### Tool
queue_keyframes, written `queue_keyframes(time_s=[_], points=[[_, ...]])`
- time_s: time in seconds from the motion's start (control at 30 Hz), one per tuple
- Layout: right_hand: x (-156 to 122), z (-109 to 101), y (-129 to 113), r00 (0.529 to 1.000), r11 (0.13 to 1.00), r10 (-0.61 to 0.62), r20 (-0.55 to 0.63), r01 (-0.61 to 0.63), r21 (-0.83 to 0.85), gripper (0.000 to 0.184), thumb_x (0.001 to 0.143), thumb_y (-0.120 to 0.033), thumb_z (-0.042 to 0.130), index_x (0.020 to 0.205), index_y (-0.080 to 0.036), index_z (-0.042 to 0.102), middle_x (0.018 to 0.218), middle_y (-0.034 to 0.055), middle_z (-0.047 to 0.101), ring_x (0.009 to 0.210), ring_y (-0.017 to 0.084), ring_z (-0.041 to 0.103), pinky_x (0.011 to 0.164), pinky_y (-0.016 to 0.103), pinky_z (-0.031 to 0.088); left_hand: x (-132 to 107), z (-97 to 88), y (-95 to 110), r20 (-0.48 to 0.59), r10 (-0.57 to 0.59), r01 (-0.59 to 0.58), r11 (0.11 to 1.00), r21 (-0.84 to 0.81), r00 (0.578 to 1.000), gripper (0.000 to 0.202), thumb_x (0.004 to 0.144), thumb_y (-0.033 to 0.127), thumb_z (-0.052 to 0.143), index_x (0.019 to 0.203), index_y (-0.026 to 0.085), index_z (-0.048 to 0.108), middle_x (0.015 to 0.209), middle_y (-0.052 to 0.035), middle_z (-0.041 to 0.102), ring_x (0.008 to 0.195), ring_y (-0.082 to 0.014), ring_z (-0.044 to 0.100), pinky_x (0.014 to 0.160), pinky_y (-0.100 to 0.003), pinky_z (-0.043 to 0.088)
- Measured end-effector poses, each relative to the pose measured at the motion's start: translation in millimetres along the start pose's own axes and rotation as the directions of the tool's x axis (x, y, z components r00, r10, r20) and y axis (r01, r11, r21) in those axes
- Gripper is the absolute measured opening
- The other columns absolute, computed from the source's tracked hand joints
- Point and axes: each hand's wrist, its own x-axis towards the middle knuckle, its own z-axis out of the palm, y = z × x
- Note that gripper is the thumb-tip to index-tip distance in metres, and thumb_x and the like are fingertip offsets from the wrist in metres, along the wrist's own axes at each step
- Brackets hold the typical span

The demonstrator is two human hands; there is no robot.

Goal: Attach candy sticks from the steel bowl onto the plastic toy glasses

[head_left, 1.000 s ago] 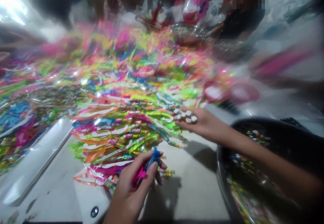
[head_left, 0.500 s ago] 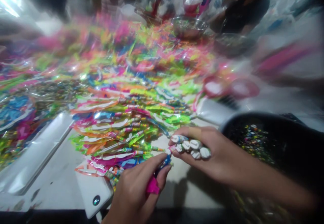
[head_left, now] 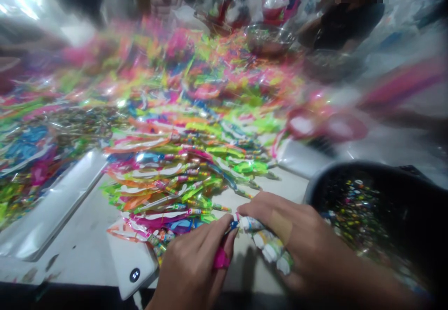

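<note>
My left hand (head_left: pixel 196 268) is closed round a small pink and blue plastic toy (head_left: pixel 221 257) at the near edge of the white table (head_left: pixel 87 249). My right hand (head_left: pixel 297 240) is closed on a bunch of small white rolled candies (head_left: pixel 271 247), fingertips touching the left hand's fingertips. One candy's end meets the toy's blue tip (head_left: pixel 234 225). A wide spread of bright packaged toys in clear wrappers (head_left: pixel 168 160) lies just beyond both hands.
A black bowl (head_left: pixel 402 184) with small wrapped candies stands at the right. A white device with a round button (head_left: pixel 131 265) lies left of my left hand. A clear plastic strip (head_left: pixel 52 207) lies further left. Metal bowls (head_left: pixel 268 41) and another person (head_left: pixel 346 20) are at the far side.
My right hand has come from above the packets down and toward me with its candies, meeting my left hand. The left hand has shifted slightly right with the toy.
</note>
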Motion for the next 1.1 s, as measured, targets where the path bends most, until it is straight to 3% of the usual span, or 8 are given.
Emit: queue_keyframes(time_s=[0.3, 0.47, 0.53, 0.6, 0.67, 0.77, 0.87, 1.1], points=[[6.2, 0.8, 14.7, 0.973, 0.957, 0.215, -0.090, -0.191, 0.219, 0.030, 0.087, -0.015, 0.064, 0.117, -0.020, 0.069, 0.107, 0.0053, 0.076, 0.097, 0.019, 0.072, 0.087, 0.026, 0.055, 4.4, 1.5, -25.4, -0.058, 0.035, -0.031, 0.997, 0.066, 0.998, 0.024, 0.100, 0.021, 0.057, 0.123, 0.015, 0.064, 0.098, -0.0091, 0.081, 0.083, -0.0196, 0.080, 0.072, -0.021, 0.062], [35.2, -15.9, 66.0, 0.783, 0.859, 0.503, -0.367, -0.405, 0.314, 0.031, 0.093, -0.044, 0.070, 0.109, -0.018, 0.073, 0.104, 0.0096, 0.079, 0.092, 0.027, 0.075, 0.079, 0.034, 0.058, 1.1, -22.0, -42.7, -0.197, -0.108, 0.041, 0.948, -0.316, 0.974, 0.021, 0.101, 0.030, 0.057, 0.103, 0.023, 0.077, 0.097, -0.0083, 0.080, 0.095, -0.0249, 0.078, 0.086, -0.031, 0.063], [48.2, -16.8, 87.1, 0.747, 0.849, 0.524, -0.408, -0.422, 0.319, 0.039, 0.095, -0.052, 0.067, 0.109, -0.016, 0.073, 0.099, 0.0103, 0.079, 0.087, 0.026, 0.075, 0.073, 0.034, 0.058, -1.6, -20.6, -37.6, -0.185, -0.417, 0.204, 0.727, -0.656, 0.890, 0.036, 0.101, 0.044, 0.057, 0.075, 0.022, 0.069, 0.063, -0.0048, 0.069, 0.060, -0.0191, 0.070, 0.055, -0.025, 0.057], [57.4, -12.6, 102.5, 0.732, 0.842, 0.539, -0.417, -0.455, 0.290, 0.045, 0.093, -0.057, 0.066, 0.104, -0.014, 0.075, 0.087, 0.0099, 0.079, 0.076, 0.026, 0.073, 0.066, 0.034, 0.056, 0.4, -13.4, -27.5, 0.023, -0.719, 0.377, 0.337, -0.863, 0.695, 0.047, 0.094, 0.059, 0.062, 0.068, 0.021, 0.053, 0.049, 0.0026, 0.048, 0.040, -0.0099, 0.045, 0.038, -0.018, 0.035], [60.8, -6.3, 110.3, 0.727, 0.831, 0.556, -0.404, -0.500, 0.244, 0.049, 0.092, -0.060, 0.067, 0.102, -0.013, 0.076, 0.078, 0.0082, 0.077, 0.066, 0.025, 0.070, 0.061, 0.034, 0.053, 7.1, -6.0, -17.7, 0.271, -0.785, 0.444, 0.005, -0.896, 0.557, 0.051, 0.085, 0.066, 0.071, 0.076, 0.022, 0.046, 0.055, 0.0070, 0.041, 0.042, -0.0061, 0.032, 0.040, -0.015, 0.026], [56.7, -1.0, 111.3, 0.719, 0.815, 0.568, -0.400, -0.560, 0.151, 0.049, 0.093, -0.058, 0.065, 0.115, -0.015, 0.073, 0.078, 0.0075, 0.076, 0.063, 0.026, 0.069, 0.062, 0.034, 0.050, 19.0, -3.4, -10.7, 0.467, -0.706, 0.414, -0.264, -0.871, 0.532, 0.044, 0.084, 0.060, 0.075, 0.090, 0.024, 0.050, 0.065, 0.0073, 0.040, 0.048, -0.0065, 0.029, 0.042, -0.017, 0.031], [48.2, -2.3, 109.6, 0.745, 0.813, 0.547, -0.381, -0.581, 0.030, 0.044, 0.094, -0.051, 0.064, 0.119, -0.016, 0.072, 0.088, 0.0130, 0.077, 0.079, 0.034, 0.072, 0.070, 0.040, 0.049, 25.5, -10.5, -9.4, 0.493, -0.704, 0.287, -0.401, -0.870, 0.511, 0.027, 0.096, 0.048, 0.062, 0.107, 0.024, 0.057, 0.074, 0.0031, 0.045, 0.055, -0.0101, 0.039, 0.047, -0.020, 0.039], [32.6, 1.6, 88.5, 0.805, 0.831, 0.538, -0.251, -0.557, -0.004, 0.044, 0.094, -0.046, 0.063, 0.122, -0.013, 0.071, 0.112, 0.0187, 0.077, 0.096, 0.038, 0.073, 0.078, 0.043, 0.054, 20.0, -12.8, -9.1, 0.388, -0.811, 0.082, -0.393, -0.916, 0.439, 0.034, 0.086, 0.025, 0.059, 0.120, 0.022, 0.063, 0.096, -0.0073, 0.060, 0.075, -0.0173, 0.060, 0.070, -0.031, 0.058]])
